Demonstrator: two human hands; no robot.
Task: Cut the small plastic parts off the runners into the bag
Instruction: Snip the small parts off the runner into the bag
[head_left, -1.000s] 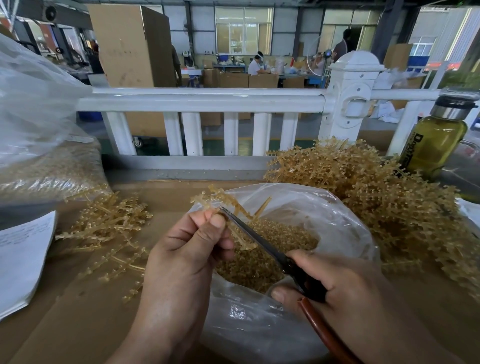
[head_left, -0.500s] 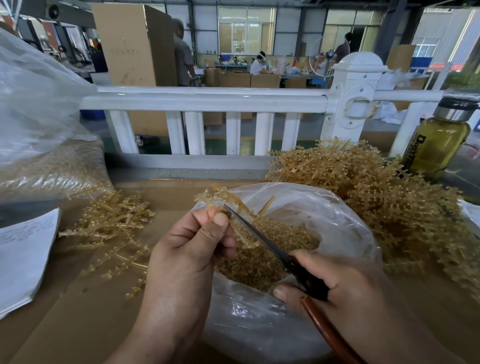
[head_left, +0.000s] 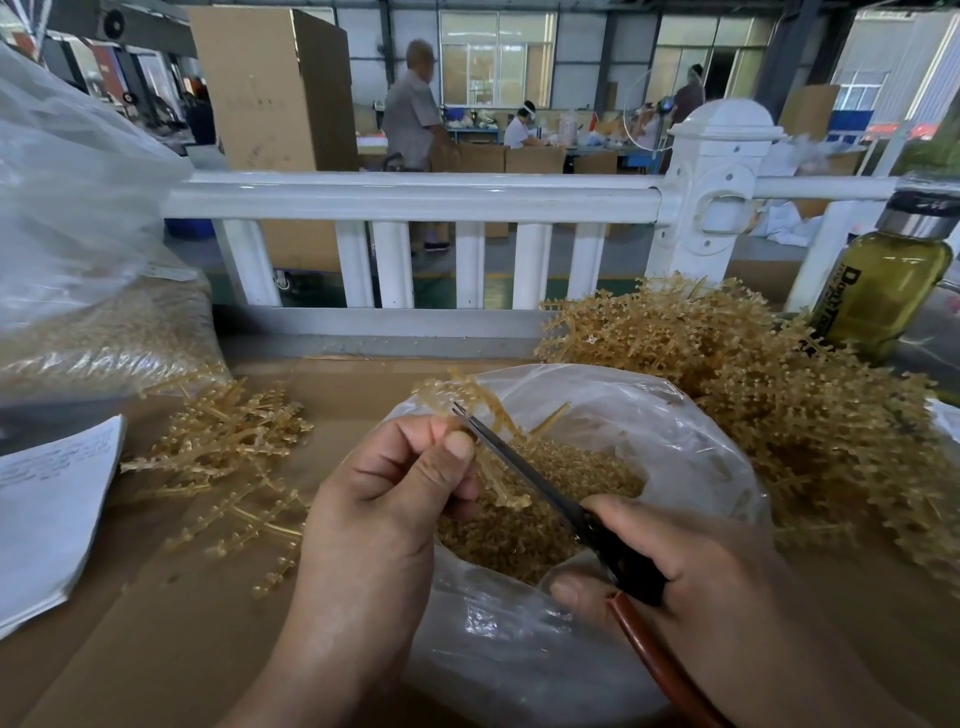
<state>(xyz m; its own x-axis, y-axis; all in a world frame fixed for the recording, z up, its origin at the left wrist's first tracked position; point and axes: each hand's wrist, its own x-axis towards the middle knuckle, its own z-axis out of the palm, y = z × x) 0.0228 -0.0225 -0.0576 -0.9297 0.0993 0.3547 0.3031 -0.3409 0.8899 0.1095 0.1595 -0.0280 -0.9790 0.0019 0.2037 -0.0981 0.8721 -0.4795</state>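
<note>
Pinching the amber, branched plastic runner (head_left: 480, 402) between thumb and curled fingers, the left hand (head_left: 395, 499) holds it over the mouth of the clear, crumpled plastic bag (head_left: 691, 441). The runner's long axis goes from the fingertips up and away toward the white railing (head_left: 415, 197), and a lower stem hangs down into the opening.

The right hand (head_left: 691, 577) is wrapped round the reddish-brown handles of the dark-bladed metal scissors (head_left: 519, 462). The blades reach up and to the left from that hand and end just beside the left thumb tip. They look nearly together (whether a part sits between them at the very tip is too fine to tell).

The coming cut turns on this crossing: the blades come at the runner from the lower right, at a slant to its axis. They meet it just beyond the left fingertips, straight above the heap of small amber cut parts (head_left: 524, 535) inside the bag.

The next snip probably needs the left hand to turn or feed the runner so that an uncut part lies between the blades. It should stay over the opening, so that the pieces drop in and not onto the brown cardboard-covered table (head_left: 156, 634).

A large tangled pile of amber runners (head_left: 769, 400) lies against the bag's right side, nearer the scissors hand. A sparser scatter of runners (head_left: 223, 457) lies on the table to the left of the left hand
</note>
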